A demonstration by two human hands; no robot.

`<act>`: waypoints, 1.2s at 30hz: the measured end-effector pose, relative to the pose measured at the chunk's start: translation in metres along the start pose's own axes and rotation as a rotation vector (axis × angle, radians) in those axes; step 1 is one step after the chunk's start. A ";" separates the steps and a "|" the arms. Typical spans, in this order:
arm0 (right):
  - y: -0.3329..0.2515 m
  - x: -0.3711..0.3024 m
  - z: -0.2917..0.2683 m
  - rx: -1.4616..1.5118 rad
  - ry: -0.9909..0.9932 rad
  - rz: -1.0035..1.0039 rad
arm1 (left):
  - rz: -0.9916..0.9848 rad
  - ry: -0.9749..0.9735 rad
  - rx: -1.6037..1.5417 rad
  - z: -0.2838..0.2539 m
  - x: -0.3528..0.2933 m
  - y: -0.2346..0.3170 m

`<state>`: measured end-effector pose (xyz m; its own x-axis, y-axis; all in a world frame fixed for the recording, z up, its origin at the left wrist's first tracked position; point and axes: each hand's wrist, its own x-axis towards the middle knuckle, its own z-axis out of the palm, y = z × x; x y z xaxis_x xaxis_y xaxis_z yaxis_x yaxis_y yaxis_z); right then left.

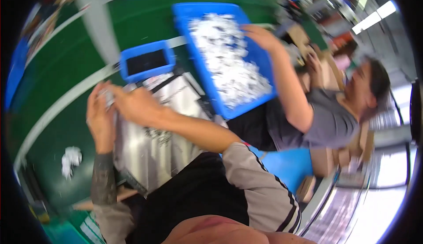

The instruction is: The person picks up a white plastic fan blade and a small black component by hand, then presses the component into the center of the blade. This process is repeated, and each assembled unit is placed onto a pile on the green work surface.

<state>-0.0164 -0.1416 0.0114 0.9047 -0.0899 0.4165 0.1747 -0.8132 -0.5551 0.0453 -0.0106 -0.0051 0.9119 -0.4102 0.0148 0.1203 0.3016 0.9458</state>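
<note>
My left hand (99, 123) and my right hand (140, 106) meet over the green table, left of the middle of the view. Between their fingers is a small whitish piece (107, 98), blurred and partly hidden, so its kind cannot be told. The left hand cups it, fingers pointing away from me. From the right, my other hand closes its fingertips on it. Below the hands lies a shiny silver-white plastic sheet or bag (139, 156) with dark print, reaching toward my body. Just beyond the hands stands a small blue tray (125, 70) with a black bottom.
A large blue tray (190, 50) heaped with small white pieces (220, 50) stands farther right. A co-worker's hand (262, 38) reaches over its far right side. A crumpled white clump (70, 161) lies on the green table (53, 129). Cardboard boxes (323, 161) stand at the right.
</note>
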 end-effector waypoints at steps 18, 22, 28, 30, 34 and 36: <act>0.012 -0.177 -0.102 -0.063 -0.320 -0.154 | -0.027 -0.646 0.320 0.190 0.025 0.029; 0.006 -0.175 -0.073 -0.051 -0.315 -0.162 | -0.060 -0.663 0.455 0.247 0.029 0.003; 0.016 -0.198 -0.070 -0.110 -0.296 -0.119 | 0.365 -0.691 0.595 0.195 0.008 0.019; 0.015 -0.202 -0.071 -0.109 -0.262 -0.080 | 0.606 -0.697 0.851 0.143 -0.013 0.048; 0.010 -0.184 -0.071 -0.038 -0.194 -0.103 | 0.447 -0.449 1.411 0.005 -0.027 0.043; 0.009 -0.180 -0.066 -0.021 -0.171 -0.102 | 0.371 -0.421 1.539 -0.038 -0.041 0.028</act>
<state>-0.2029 -0.1710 -0.0210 0.9360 0.0909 0.3400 0.2620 -0.8249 -0.5008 0.0263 0.0470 0.0084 0.6039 -0.7846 0.1401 -0.7843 -0.5538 0.2797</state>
